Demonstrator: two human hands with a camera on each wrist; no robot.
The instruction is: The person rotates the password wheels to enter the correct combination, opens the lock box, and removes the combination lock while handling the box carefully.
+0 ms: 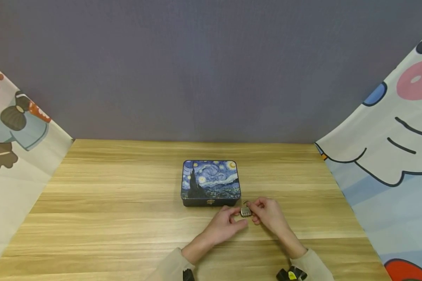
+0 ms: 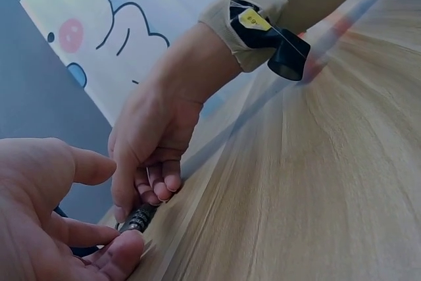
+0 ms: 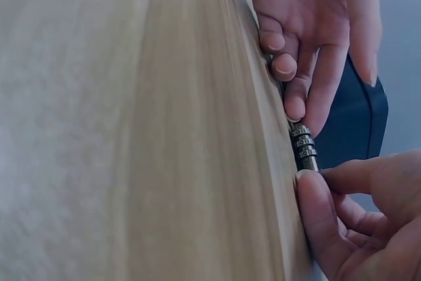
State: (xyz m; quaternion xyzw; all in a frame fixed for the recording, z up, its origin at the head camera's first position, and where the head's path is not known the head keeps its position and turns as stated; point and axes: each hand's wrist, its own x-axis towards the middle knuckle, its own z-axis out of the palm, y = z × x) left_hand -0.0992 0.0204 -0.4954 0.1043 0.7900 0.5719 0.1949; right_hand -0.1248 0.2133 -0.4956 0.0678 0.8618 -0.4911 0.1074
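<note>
A small combination padlock (image 1: 245, 212) with several number dials lies on the wooden table, just off the box's front right corner. My right hand (image 1: 270, 214) pinches one side of it between thumb and forefinger. From the other side, the fingertips of my left hand (image 1: 226, 225) touch the padlock, its thumb standing apart. The dials of the padlock (image 3: 304, 144) show between both hands in the right wrist view, their numbers too small to read. Behind the hands sits a dark box (image 1: 211, 179), lid down, with a swirling night-sky painting on top and a brass-coloured clasp (image 1: 210, 201) in front.
The wooden table (image 1: 109, 203) stretches out on both sides of the box. A plain grey partition (image 1: 197, 70) rises at its back edge. Cartoon-printed curtains hang at the left (image 1: 24, 164) and the right (image 1: 379, 207).
</note>
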